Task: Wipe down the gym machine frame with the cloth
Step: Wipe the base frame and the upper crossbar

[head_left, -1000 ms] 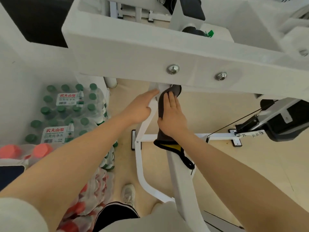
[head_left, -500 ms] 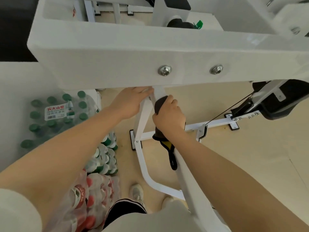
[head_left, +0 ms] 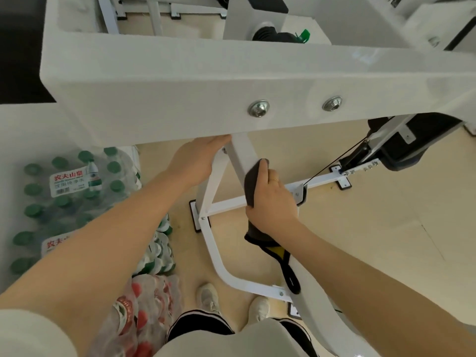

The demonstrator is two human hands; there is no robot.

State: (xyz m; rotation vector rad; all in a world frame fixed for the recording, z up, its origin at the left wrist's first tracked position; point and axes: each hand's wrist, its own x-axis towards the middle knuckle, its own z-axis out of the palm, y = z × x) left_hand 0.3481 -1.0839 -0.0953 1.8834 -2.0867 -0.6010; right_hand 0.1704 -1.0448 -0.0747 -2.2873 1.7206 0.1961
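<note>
Cloth [head_left: 251,182], dark grey with a black loop hanging below, is wrapped around the slanted white post [head_left: 242,153] of the frame [head_left: 180,104], held there by the right hand [head_left: 270,202], whose fingers curl round cloth and post together. The post's long axis runs from under the big top beam, where it meets the frame, down and toward the person's feet, so the wiping stroke, as I judge it, lies along that line: down toward the body or back up to the beam. The right hand sits on the upper part of the post, with bare post above its fingers. The left hand [head_left: 195,161] is higher, at the joint under the beam, fingers extended and resting on the metal, holding nothing; it seems to be bracing. Bottle packs [head_left: 77,186] lie on the floor to the left, well apart from the post.
</note>
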